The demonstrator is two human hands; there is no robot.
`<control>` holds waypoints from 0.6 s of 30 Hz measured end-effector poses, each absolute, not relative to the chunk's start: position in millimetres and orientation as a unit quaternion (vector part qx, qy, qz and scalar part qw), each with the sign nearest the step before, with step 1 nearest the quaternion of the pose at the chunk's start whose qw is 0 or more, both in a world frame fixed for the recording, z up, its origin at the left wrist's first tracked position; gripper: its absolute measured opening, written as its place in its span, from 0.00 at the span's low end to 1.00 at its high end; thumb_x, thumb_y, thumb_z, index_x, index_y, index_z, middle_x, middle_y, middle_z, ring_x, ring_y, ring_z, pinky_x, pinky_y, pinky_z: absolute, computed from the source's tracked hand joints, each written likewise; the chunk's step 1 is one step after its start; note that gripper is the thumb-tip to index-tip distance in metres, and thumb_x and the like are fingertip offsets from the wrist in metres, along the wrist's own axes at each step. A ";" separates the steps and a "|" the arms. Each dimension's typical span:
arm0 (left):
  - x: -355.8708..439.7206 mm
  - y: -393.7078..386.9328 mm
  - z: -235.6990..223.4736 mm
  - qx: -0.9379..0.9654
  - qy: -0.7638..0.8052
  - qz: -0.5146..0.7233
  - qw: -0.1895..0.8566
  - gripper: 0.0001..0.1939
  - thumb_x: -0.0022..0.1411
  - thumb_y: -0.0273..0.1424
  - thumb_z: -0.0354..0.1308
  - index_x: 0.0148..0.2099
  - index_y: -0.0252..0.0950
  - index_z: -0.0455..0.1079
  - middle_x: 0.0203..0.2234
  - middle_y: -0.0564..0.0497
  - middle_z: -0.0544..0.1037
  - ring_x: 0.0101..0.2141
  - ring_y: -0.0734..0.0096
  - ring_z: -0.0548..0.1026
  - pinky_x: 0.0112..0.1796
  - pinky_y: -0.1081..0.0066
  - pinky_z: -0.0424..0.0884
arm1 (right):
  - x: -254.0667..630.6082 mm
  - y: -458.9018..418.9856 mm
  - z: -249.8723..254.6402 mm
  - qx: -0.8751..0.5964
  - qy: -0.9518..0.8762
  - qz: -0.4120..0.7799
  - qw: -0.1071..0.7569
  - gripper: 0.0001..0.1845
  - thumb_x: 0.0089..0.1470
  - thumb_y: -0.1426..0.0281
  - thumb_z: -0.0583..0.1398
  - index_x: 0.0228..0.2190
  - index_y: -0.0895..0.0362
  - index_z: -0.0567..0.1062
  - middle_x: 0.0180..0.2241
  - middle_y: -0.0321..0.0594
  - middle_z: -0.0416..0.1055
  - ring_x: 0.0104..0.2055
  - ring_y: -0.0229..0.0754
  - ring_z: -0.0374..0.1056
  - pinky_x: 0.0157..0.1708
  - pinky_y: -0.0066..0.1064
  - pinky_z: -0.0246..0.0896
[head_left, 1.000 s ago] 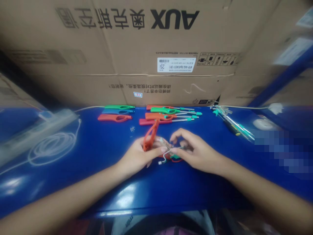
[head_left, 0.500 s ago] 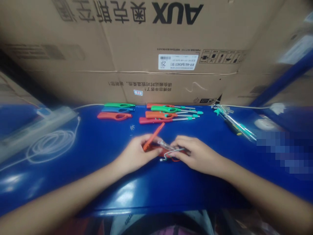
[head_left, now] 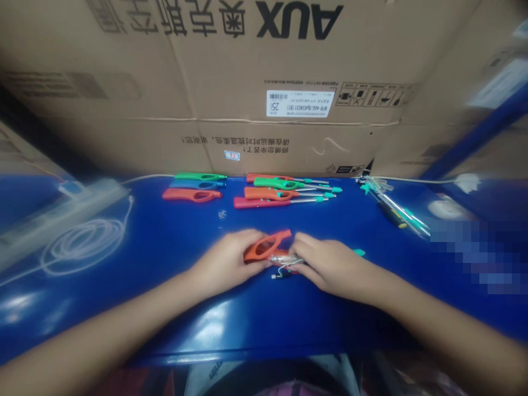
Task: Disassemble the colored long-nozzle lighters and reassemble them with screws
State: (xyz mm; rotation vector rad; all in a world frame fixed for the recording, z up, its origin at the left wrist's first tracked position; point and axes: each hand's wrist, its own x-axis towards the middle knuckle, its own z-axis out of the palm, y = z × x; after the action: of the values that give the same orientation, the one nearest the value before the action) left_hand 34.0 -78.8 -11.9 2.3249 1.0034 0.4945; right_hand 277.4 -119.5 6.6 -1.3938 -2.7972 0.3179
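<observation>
The left hand (head_left: 233,261) pinches an orange lighter casing (head_left: 268,246), the right hand (head_left: 332,267) a clear part (head_left: 284,258) with a thin wire (head_left: 281,270), over the middle of the blue counter (head_left: 231,324), nearer its front edge than the cardboard (head_left: 157,66).

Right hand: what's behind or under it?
A teal tip pokes out beyond the right hand; what it joins is covered. A clear part runs in at the fingers, its far end hidden.
</observation>
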 end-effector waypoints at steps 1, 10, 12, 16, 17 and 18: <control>33.9 -78.8 -11.8 0.869 0.370 0.181 0.273 0.10 0.63 0.35 0.63 0.46 0.38 0.73 0.37 0.52 0.77 0.36 0.67 0.74 0.37 0.70 0.66 | 277.8 -119.7 6.4 -0.441 -0.893 0.091 -0.001 0.09 0.68 0.65 0.54 0.42 0.57 0.70 0.41 0.41 0.69 0.32 0.42 0.68 0.27 0.33 0.53; 32.2 -83.1 -2.4 0.887 0.361 0.145 0.248 0.14 0.60 0.31 0.63 0.49 0.40 0.73 0.40 0.53 0.77 0.38 0.66 0.75 0.37 0.71 0.67 | 276.4 -124.6 1.3 -0.420 -0.907 0.019 -0.011 0.09 0.67 0.68 0.53 0.43 0.61 0.68 0.38 0.44 0.70 0.24 0.40 0.63 0.21 0.33 0.40; 30.6 -81.8 1.5 0.893 0.365 0.127 0.230 0.14 0.60 0.32 0.62 0.49 0.41 0.73 0.39 0.52 0.77 0.38 0.66 0.75 0.36 0.71 0.67 | 277.4 -123.5 6.5 -0.445 -0.894 0.044 -0.012 0.08 0.67 0.69 0.52 0.43 0.60 0.67 0.32 0.41 0.70 0.23 0.41 0.63 0.21 0.32 0.40; 24.0 -77.4 10.4 0.902 0.376 0.090 0.194 0.14 0.60 0.34 0.62 0.49 0.42 0.74 0.37 0.54 0.78 0.37 0.66 0.75 0.36 0.70 0.67 | 292.5 -111.2 25.6 -0.552 -0.831 0.061 0.022 0.10 0.68 0.64 0.48 0.42 0.56 0.65 0.28 0.39 0.71 0.24 0.42 0.66 0.24 0.31 0.44; 22.1 -76.6 12.5 0.903 0.379 0.080 0.186 0.13 0.59 0.34 0.62 0.48 0.42 0.74 0.36 0.54 0.78 0.36 0.66 0.75 0.35 0.70 0.67 | 301.6 -105.1 30.3 -0.590 -0.806 0.042 0.032 0.10 0.68 0.64 0.48 0.43 0.56 0.64 0.29 0.40 0.72 0.25 0.43 0.66 0.25 0.31 0.45; 20.3 -76.2 14.6 0.904 0.383 0.069 0.179 0.12 0.59 0.33 0.61 0.47 0.41 0.75 0.36 0.54 0.77 0.35 0.67 0.75 0.34 0.70 0.66 | 313.6 -97.8 34.2 -0.633 -0.772 0.011 0.049 0.11 0.67 0.63 0.47 0.43 0.56 0.64 0.30 0.42 0.72 0.25 0.44 0.67 0.25 0.31 0.45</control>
State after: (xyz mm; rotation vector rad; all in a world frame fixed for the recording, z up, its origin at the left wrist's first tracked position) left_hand 20.3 -76.2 14.6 2.5557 1.0827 0.1965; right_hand 313.6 -97.8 34.2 -1.9306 -2.3533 0.0335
